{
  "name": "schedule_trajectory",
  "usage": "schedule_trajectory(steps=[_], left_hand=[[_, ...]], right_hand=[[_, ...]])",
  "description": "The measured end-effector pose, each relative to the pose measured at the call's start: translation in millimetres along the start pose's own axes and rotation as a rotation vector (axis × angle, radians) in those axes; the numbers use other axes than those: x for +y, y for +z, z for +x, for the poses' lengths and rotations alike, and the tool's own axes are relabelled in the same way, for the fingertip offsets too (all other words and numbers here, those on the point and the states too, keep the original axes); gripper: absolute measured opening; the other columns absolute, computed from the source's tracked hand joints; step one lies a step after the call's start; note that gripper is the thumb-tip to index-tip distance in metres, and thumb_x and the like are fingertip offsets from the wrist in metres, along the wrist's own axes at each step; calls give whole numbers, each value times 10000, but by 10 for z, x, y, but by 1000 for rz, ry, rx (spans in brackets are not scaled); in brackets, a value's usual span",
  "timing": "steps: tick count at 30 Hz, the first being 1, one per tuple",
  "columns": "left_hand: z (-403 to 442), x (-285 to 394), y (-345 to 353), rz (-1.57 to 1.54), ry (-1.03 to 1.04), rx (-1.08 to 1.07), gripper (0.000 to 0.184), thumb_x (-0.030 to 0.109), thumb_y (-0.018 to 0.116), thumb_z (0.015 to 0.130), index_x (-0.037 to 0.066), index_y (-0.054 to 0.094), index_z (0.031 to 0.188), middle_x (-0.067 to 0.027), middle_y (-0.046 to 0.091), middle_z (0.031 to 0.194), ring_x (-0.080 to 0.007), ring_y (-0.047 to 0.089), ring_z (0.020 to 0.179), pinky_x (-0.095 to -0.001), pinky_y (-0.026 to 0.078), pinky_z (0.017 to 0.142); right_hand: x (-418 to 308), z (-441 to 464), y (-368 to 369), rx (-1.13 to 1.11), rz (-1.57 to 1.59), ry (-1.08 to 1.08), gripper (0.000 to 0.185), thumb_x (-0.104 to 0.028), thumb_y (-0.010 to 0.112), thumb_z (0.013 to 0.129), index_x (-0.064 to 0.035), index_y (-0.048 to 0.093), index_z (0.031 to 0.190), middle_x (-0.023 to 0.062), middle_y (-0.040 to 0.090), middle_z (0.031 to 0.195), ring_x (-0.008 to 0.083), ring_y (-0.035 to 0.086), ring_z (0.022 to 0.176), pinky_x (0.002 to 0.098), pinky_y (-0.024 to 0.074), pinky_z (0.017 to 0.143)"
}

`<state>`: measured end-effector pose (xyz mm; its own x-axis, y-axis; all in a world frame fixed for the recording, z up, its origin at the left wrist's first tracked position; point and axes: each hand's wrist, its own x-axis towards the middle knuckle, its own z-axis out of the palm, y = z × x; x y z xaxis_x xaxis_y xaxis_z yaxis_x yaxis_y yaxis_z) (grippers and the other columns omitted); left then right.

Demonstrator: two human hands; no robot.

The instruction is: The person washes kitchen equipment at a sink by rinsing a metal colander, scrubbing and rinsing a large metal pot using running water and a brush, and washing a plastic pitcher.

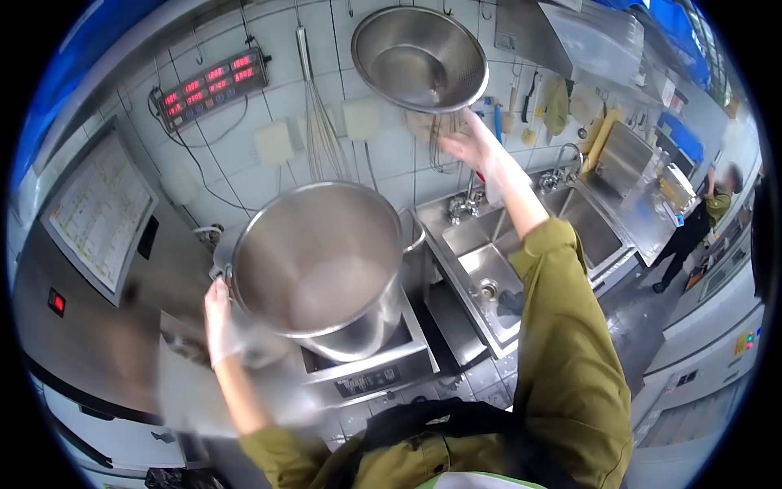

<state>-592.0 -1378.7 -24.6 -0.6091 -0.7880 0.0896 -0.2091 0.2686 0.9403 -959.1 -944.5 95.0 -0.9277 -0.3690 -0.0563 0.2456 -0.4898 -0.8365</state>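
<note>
Seemingly, the left hand's [217,314] fingers clasp the side of a steel pot [318,244] on a cooker [375,368]; the right hand [474,145], its grip unclear, meets a higher steel bowl's [415,61] rim. Managing both appears to require firm right-hand purchase.

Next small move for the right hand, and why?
I'd probably have the right hand firm up on the metal bowl: it's at the lower rim, no secure grip is evident, and the bowl is high up, while the left hand is at the side of the pot.
</note>
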Motion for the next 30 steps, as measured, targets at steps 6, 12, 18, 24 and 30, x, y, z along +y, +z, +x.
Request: schedule_trajectory(steps=[6, 12, 18, 24, 30], left_hand=[[-1087, 325, -168, 25, 142, 276, 298, 283, 487, 900, 33, 569, 1040, 34, 537, 841, -40, 458, 727, -186, 380, 638], [-2038, -473, -129, -17, 174, 618, 252, 250, 490, 904, 41, 564, 1022, 30, 511, 808, -35, 421, 665, -163, 336, 559], [-2973, 462, 702, -334, 346, 90, 289, 274, 500, 883, 3, 577, 947, -27, 538, 713, -82, 479, 587, -179, 353, 497], [-3102, 1287, 2821, -323, -89, -532, 626, 450, 536, 822, -57, 459, 1181, -166, 610, 913, -196, 599, 732, -295, 464, 591], [-3166, 923, 4666, -606, -606, -711, 622, 368, 496, 879, -12, 290, 1325, -162, 461, 1245, -241, 475, 1140, -359, 411, 929]], right_hand=[[43, 1033, -16, -257, -125, -351, 430, -220, 519, 842, 56, 375, 1139, 207, 455, 1157, 299, 521, 1009, 383, 464, 836], [-706, 896, -298, -236, -617, -640, 209, -41, 533, 774, 29, 500, 968, 125, 558, 833, 189, 557, 757, 309, 477, 672], [-1250, 426, -477, -75, -158, -218, 95, -99, 566, 773, -13, 527, 777, 58, 539, 703, 175, 576, 693, 357, 506, 737], [-970, -706, -1940, 33, -800, -33, 245, -192, 568, 791, -84, 595, 1009, 42, 558, 979, 113, 507, 960, 262, 411, 819], [-328, -995, -4049, -122, -826, 347, 358, -129, 540, 717, 79, 601, 1002, 129, 636, 886, 187, 600, 803, 301, 468, 717]])
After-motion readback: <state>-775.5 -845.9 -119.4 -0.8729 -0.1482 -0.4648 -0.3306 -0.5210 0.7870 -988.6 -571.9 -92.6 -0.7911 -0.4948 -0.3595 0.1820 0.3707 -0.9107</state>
